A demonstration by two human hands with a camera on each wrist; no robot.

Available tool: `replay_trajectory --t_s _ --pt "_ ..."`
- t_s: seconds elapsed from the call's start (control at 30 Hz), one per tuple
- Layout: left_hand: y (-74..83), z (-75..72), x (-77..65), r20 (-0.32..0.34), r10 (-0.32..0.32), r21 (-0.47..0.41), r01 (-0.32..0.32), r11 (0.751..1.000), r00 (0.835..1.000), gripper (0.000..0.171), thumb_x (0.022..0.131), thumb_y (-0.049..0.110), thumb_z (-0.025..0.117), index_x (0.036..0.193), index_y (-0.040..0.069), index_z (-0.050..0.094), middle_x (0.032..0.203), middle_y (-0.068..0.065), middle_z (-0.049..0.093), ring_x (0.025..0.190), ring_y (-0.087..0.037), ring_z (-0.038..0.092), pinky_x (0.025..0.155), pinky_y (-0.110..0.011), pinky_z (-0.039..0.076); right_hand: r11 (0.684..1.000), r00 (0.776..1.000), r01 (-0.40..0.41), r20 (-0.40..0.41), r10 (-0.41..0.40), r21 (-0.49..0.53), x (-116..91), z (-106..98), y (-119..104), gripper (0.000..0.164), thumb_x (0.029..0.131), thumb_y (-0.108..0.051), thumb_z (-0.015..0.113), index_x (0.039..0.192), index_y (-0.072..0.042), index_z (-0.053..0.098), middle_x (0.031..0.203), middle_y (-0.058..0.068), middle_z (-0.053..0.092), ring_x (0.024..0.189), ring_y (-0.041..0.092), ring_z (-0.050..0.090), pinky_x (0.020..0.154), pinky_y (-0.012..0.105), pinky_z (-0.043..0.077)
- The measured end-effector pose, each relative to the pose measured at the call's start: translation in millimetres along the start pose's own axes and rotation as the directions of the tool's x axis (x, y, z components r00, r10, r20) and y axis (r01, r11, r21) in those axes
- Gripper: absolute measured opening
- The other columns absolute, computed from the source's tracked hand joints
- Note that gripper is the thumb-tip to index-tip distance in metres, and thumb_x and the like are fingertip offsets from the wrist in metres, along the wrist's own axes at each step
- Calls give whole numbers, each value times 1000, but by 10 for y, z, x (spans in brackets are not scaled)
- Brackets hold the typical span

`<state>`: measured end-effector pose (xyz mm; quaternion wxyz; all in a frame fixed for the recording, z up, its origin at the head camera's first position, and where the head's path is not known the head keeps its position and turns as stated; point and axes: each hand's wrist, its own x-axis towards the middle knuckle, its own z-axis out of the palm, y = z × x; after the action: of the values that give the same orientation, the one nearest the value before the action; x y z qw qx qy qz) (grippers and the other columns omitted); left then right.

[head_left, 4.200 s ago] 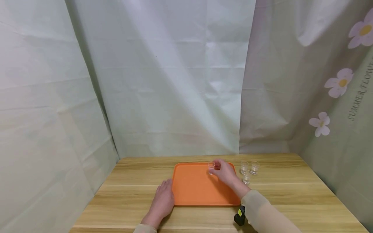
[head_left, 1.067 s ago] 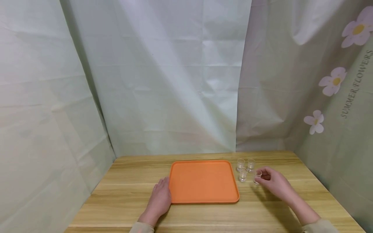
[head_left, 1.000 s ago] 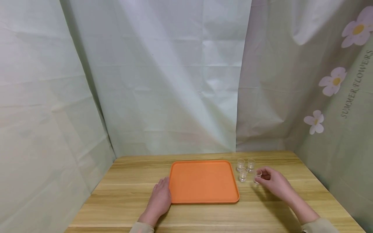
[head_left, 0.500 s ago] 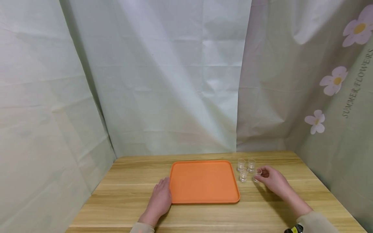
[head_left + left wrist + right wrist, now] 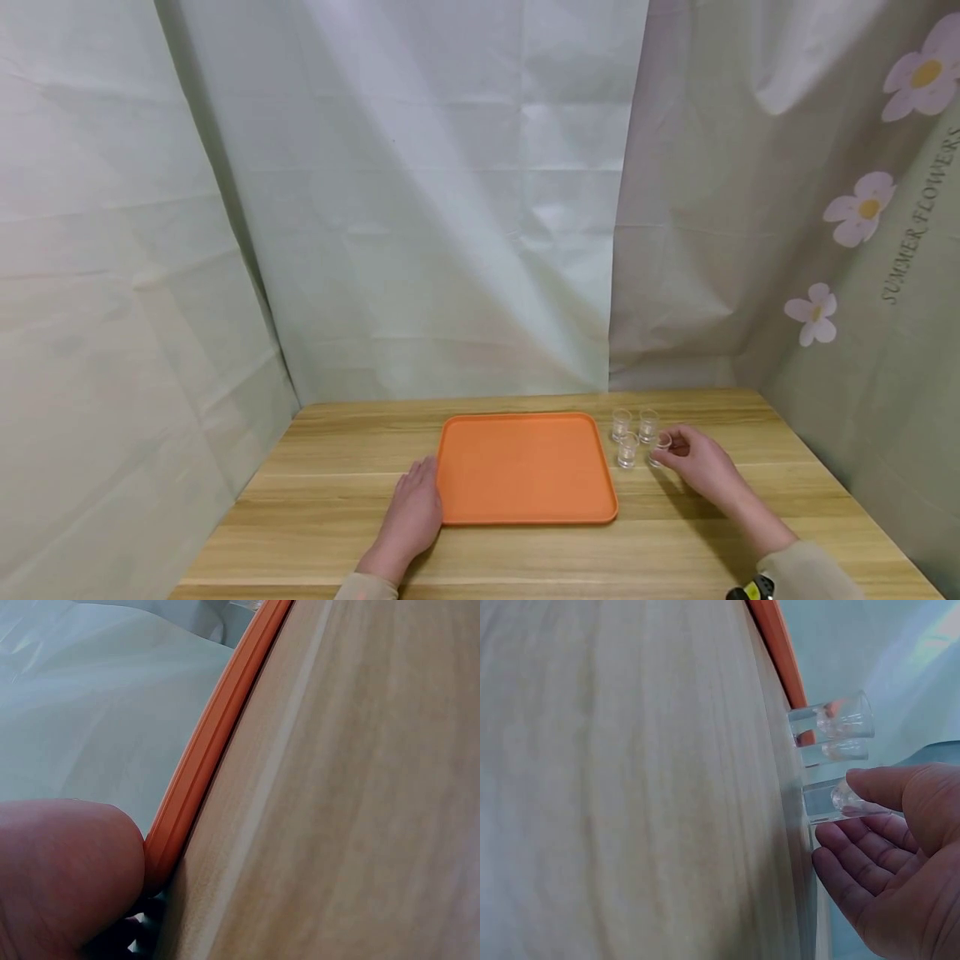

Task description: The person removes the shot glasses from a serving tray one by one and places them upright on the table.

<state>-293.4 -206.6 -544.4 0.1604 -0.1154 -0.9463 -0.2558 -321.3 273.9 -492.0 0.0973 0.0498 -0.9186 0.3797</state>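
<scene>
My right hand (image 5: 701, 461) pinches a small clear shot glass (image 5: 657, 455) between thumb and fingers at the right of the table. In the right wrist view this shot glass (image 5: 823, 801) has its base at the wood, and the thumb (image 5: 885, 786) lies along its upper part. Three more shot glasses stand close by: one in front (image 5: 627, 452) and two behind. An orange rectangular tray (image 5: 525, 471) lies to their left with nothing on it. My left hand (image 5: 411, 510) rests beside the tray's left edge, fingers extended; the left wrist view shows it touching the orange rim (image 5: 202, 757).
The wooden table (image 5: 315, 500) reaches back to a pale cloth backdrop (image 5: 450, 250) that also hangs at both sides. Printed flowers (image 5: 859, 208) mark the right cloth. A black and yellow device (image 5: 752, 588) sits at the right cuff.
The right hand has gone from over the tray with a shot glass to the table at its right. In the last second it has edged that glass left, nearer the others. The left hand stays.
</scene>
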Motion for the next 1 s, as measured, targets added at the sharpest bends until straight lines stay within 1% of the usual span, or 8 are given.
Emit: replay_trajectory --t_s 0.17,0.33,0.47,0.6,0.67,0.8,0.87,1.0 --pt "145 -144 -19 37 -2 31 1 1000 999 47 109 -1 50 152 -19 49 153 -39 55 147 -59 47 123 -72 35 1000 1000 8 2 -8 4 -3 3 4 32 101 -20 83 117 3 69 110 13 76 106 34 74 88 43 60" --pt "169 -175 -29 50 -5 64 1 998 999 47 108 -2 52 152 -18 50 153 -38 55 147 -57 48 123 -70 36 1000 1000 13 12 -13 21 -25 8 6 35 101 -18 83 121 5 67 113 16 76 109 36 74 90 45 62" --pt "144 -180 -29 48 -9 48 6 999 999 47 108 -2 51 152 -19 49 153 -39 55 147 -58 48 124 -70 35 999 1000 22 19 -23 30 -35 14 -22 50 102 -19 82 135 12 63 124 25 73 116 43 73 96 54 62" --pt "100 -169 -15 15 7 23 -7 1000 1000 46 109 -2 50 151 -19 50 151 -40 55 145 -60 48 122 -72 36 999 999 33 16 -34 13 -44 -3 -114 64 104 -24 80 148 15 54 142 36 64 127 54 66 107 66 54" --pt "63 -146 -7 -9 27 28 -27 999 1000 46 108 -1 50 150 -20 50 149 -42 56 143 -61 50 122 -71 37 999 999 47 8 -47 -11 -63 -14 -175 68 105 -27 79 151 15 51 148 38 59 131 58 62 110 70 51" --pt "76 -186 4 -17 36 27 -35 999 999 48 109 3 54 151 -21 48 152 -44 51 145 -62 46 122 -71 36 990 992 115 -40 -118 -79 -112 -7 -305 72 103 -25 80 154 14 48 150 39 57 135 61 56 110 74 47" --pt "137 -243 12 0 25 15 -25 1000 1000 51 110 5 56 152 -22 47 156 -44 48 149 -62 42 122 -74 35 982 985 152 -66 -160 -112 -146 15 -372 73 102 -23 82 156 12 47 151 38 56 137 61 53 112 76 45" --pt "199 -272 62 4 32 33 -32 999 999 56 113 17 59 153 -21 48 158 -42 47 151 -60 40 123 -74 33 959 967 224 -81 -241 -176 -216 79 -514 78 101 -22 82 161 10 43 158 39 49 143 62 47 119 77 37"
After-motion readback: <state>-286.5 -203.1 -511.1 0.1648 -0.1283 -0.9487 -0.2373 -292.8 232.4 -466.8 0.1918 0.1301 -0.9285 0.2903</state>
